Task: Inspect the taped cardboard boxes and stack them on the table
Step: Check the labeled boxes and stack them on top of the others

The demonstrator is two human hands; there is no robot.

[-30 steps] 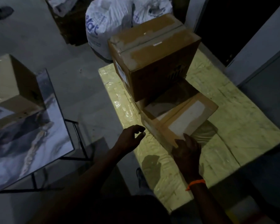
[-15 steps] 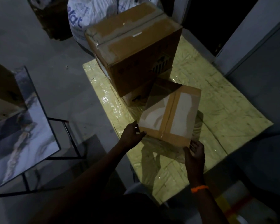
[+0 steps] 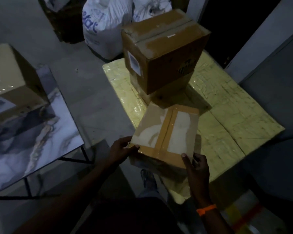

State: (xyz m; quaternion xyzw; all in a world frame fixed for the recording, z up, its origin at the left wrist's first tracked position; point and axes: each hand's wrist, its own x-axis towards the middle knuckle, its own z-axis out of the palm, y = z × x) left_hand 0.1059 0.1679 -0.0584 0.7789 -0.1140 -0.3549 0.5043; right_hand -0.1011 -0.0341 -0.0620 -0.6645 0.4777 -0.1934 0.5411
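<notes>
The left hand (image 3: 121, 149) and right hand (image 3: 197, 168) each grip a near corner of the small taped box (image 3: 166, 132), holding it over the yellow sheet (image 3: 227, 115) on the floor. Just behind, a large box (image 3: 164, 53) sits on a lower box (image 3: 167, 97). Farther left, the marble desk (image 3: 32, 141) carries another box (image 3: 10, 78).
</notes>
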